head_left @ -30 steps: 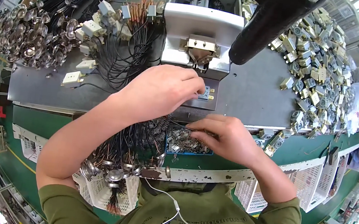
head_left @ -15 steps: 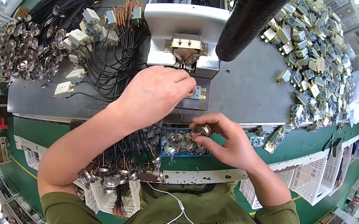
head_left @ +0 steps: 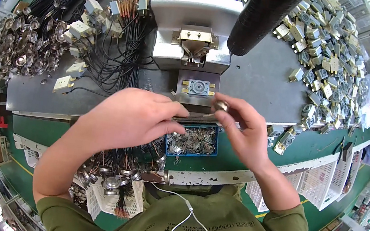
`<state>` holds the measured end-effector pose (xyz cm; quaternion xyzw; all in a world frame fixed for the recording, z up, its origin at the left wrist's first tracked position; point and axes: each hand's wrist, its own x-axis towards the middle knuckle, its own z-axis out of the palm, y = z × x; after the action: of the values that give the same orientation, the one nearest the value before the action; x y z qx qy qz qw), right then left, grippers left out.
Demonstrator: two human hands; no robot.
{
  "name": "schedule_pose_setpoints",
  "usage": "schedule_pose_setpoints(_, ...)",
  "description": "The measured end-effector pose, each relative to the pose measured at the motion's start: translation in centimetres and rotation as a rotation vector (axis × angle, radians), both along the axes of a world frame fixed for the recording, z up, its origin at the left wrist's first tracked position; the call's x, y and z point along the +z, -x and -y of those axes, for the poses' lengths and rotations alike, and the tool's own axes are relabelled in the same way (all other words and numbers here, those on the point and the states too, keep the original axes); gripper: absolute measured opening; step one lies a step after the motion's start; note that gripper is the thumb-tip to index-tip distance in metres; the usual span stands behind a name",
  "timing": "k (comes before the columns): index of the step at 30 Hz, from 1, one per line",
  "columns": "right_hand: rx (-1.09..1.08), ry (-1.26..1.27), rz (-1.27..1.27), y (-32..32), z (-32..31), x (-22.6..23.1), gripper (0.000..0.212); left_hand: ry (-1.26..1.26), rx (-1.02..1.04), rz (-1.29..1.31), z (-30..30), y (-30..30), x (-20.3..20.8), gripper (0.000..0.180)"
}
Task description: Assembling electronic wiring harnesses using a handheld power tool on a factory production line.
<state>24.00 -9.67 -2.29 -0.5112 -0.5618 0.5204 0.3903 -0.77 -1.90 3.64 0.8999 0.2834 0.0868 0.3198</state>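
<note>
My right hand (head_left: 248,133) is closed round a small round metal cap (head_left: 221,105), held between thumb and fingers. From that cap a thin dark wire (head_left: 201,117) runs leftward to the fingertips of my left hand (head_left: 135,115), which are curled at its end. Just beyond my hands, a grey block with brass terminals (head_left: 198,87) lies on the plate under a bench press (head_left: 194,46). Nothing of mine touches that block. Under my left hand's fingertips sits a blue tray (head_left: 190,154) of small metal terminals.
Metal caps (head_left: 22,47) are heaped at the left, beside black wires (head_left: 129,58) with pale blocks attached. Many grey blocks (head_left: 326,71) pile up on the right. A thick black tube (head_left: 259,22) hangs over the press. White baskets (head_left: 322,179) stand below the bench edge.
My left hand has drawn back from the press toward me, uncovering the grey block on the plate. My right hand has risen slightly with the metal cap.
</note>
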Motion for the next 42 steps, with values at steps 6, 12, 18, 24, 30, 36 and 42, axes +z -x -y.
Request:
schedule_pose_setpoints(6, -0.175, -0.057, -0.724, 5.2, -0.4, 2.4, 0.025, -0.016, 0.031, 0.206, 0.2, 0.4, -3.0, 0.017)
schedule_pose_setpoints(12, 0.293, 0.152, 0.072, 1.1, -3.7, 4.8, 0.025, -0.519, 0.001, 0.074, -0.1, 1.2, -1.6, 0.013)
schedule_pose_setpoints(18, 0.252, 0.078, 0.059, 1.0, -2.1, 4.8, 0.035, -0.53, 0.041, 0.09, 0.7, 0.7, -1.7, 0.018)
schedule_pose_setpoints(24, 0.181, -0.05, 0.113, 1.3, -1.1, 4.2, 0.037, -0.467, 0.025, 0.091, 0.7, 0.3, -2.0, 0.029)
schedule_pose_setpoints(30, 0.406, 0.103, 0.144, 0.3, -3.0, 4.7, 0.032, -0.556, -0.028, 0.062, 0.5, 0.1, -1.8, 0.025)
schedule_pose_setpoints(36, -0.072, -0.125, 0.11, -2.7, -1.5, 3.3, 0.038, -0.214, -0.052, 0.036, -0.4, 0.6, -0.8, 0.046)
schedule_pose_setpoints(42, -0.276, -0.888, -0.001, -1.6, -5.5, 9.2, 0.043, -0.067, 0.139, -0.159, -3.0, -2.2, -3.1, 0.029)
